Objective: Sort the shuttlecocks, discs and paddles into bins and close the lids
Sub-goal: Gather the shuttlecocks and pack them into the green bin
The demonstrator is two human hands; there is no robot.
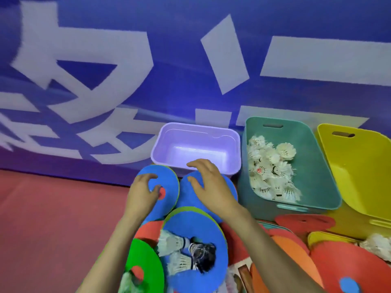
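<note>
Since the purple bin (167,140) stands open and bare inside just behind two blue discs, the step in hand seems to be putting these discs into it. The left hand (143,193) lies on the left blue disc (169,180) with bent fingers near its red centre; I cannot tell if it grips the disc or only presses on it. The right hand (211,187) rests with spread fingers on the right blue disc (186,201), its fingertips near the front rim of the bin, pinching nothing. The hands are apart, one on each disc.

To do it well, I would take each disc by its edge, lift it flat over the rim and lay one upon the other, so the lid can shut later. The third blue disc (211,229), nearer to the person, carries loose shuttlecocks (175,244). These belong in the teal bin (313,166) with the others and should be taken off first.

No lid can be made out with certainty. The yellow bin (349,157) and the red paddles (304,222) are cut off at the right. A dark thing among the loose shuttlecocks is too blurred to name.
</note>
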